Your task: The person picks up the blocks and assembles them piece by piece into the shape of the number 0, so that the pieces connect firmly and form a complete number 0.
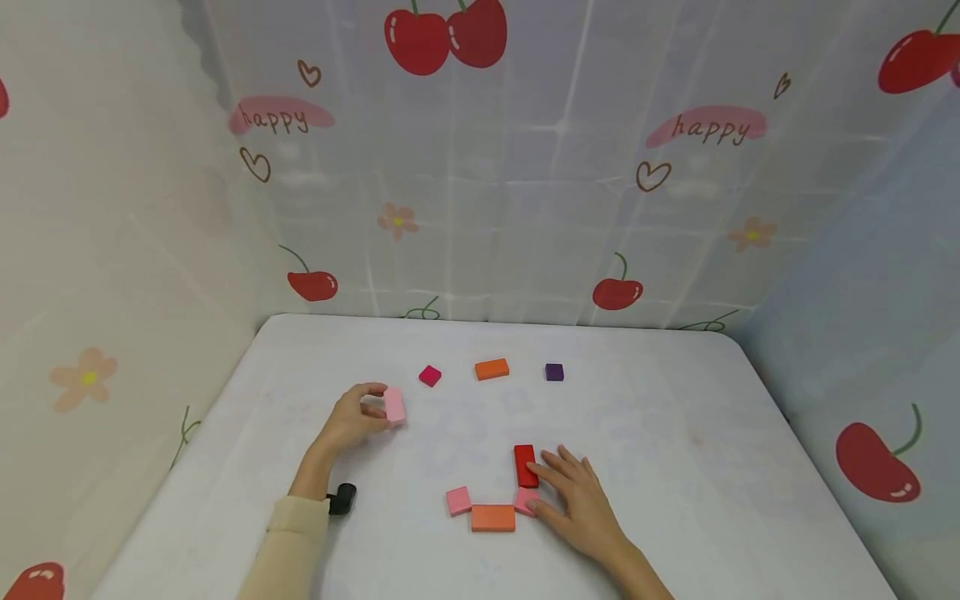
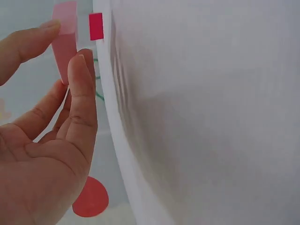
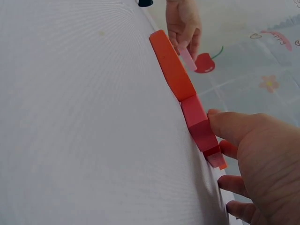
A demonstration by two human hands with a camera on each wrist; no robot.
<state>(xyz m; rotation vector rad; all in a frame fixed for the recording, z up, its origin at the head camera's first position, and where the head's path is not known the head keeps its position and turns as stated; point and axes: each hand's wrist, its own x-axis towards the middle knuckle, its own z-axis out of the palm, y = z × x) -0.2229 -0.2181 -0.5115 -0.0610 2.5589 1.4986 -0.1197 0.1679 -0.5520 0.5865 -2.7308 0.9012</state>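
Pink and smooth-faced, the oblong block [image 1: 394, 406] is in the left hand [image 1: 358, 419], pinched between thumb and fingertips, apparently just off the white table [image 1: 660, 400] and near a magenta cube [image 1: 430, 376]. It looks light, stiff and hard to damage, likely wood; its flat sides may slip a little under dry fingertips. Its opposite long faces seem the best hold, with the underside left free. The right hand [image 1: 583, 507] grips nothing: its fingers spread loosely, thumb at a small pink cube [image 1: 523, 498], index finger at a red block [image 1: 524, 465]. Those pieces, beside an orange block [image 1: 492, 518], look loose enough that a nudge could shift them.
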